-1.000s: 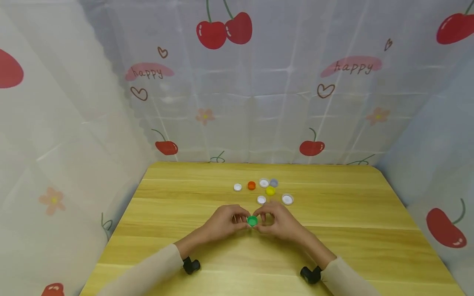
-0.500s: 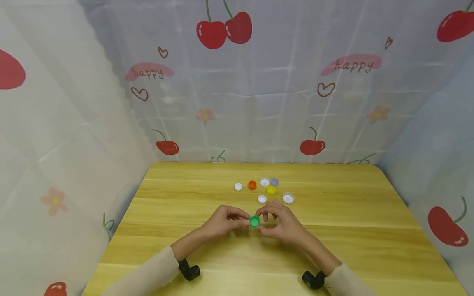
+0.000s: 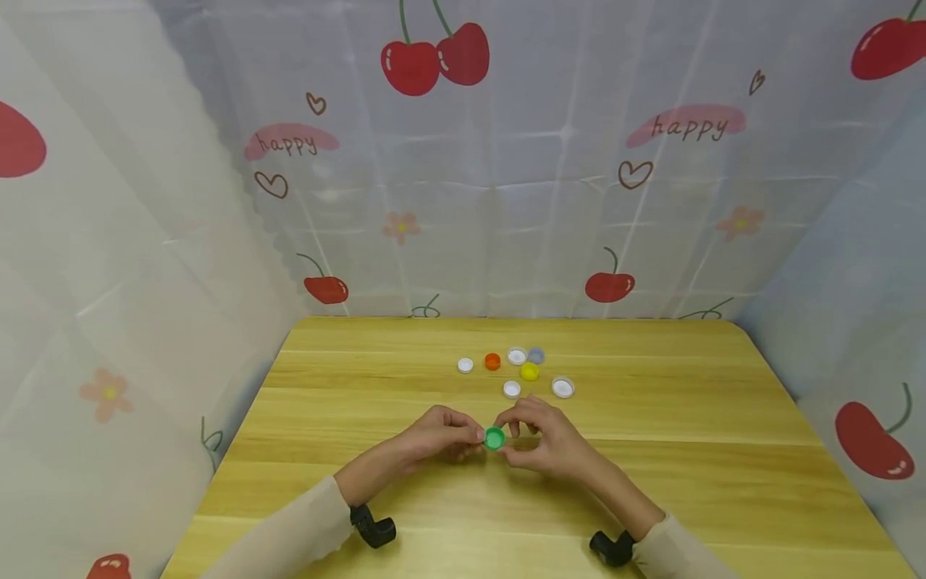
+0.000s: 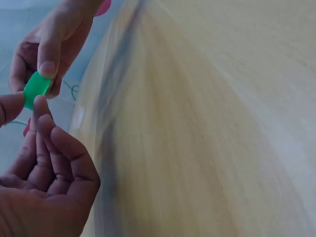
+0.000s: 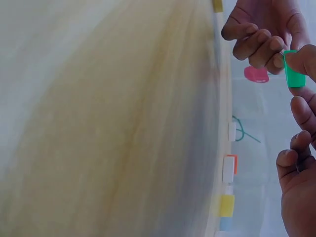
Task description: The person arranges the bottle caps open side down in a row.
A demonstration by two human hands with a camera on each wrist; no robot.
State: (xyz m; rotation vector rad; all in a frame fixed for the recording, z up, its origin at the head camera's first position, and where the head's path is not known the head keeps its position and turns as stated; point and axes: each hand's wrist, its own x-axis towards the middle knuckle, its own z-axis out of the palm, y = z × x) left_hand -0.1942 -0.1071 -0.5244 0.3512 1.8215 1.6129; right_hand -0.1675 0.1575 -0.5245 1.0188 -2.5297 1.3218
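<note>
A small green bottle cap (image 3: pixel 495 438) is held up over the table between both hands, its hollow side facing the head camera. My left hand (image 3: pixel 437 434) pinches its left edge between thumb and fingertips. From the other side my right hand (image 3: pixel 550 438) grips it, index finger at the upper edge and thumb at the lower right. In the left wrist view the green cap (image 4: pixel 37 90) shows edge-on, with the right thumb (image 4: pixel 48 66) pressed on its side. The right wrist view shows the cap (image 5: pixel 295 70) partly covered by a thumb.
Beyond the hands lie several loose caps: an orange cap (image 3: pixel 493 362), a yellow cap (image 3: pixel 530 371), a bluish cap (image 3: pixel 535 355) and several white ones, such as the white cap (image 3: pixel 563 388) at the right. The wooden table (image 3: pixel 651 498) meets a cherry-print curtain (image 3: pixel 506 201) behind.
The cap has shifted slightly, first right, then back left and a little down. My right thumb and index finger have spread wider around it, and the left fingers have adjusted on its edge.
</note>
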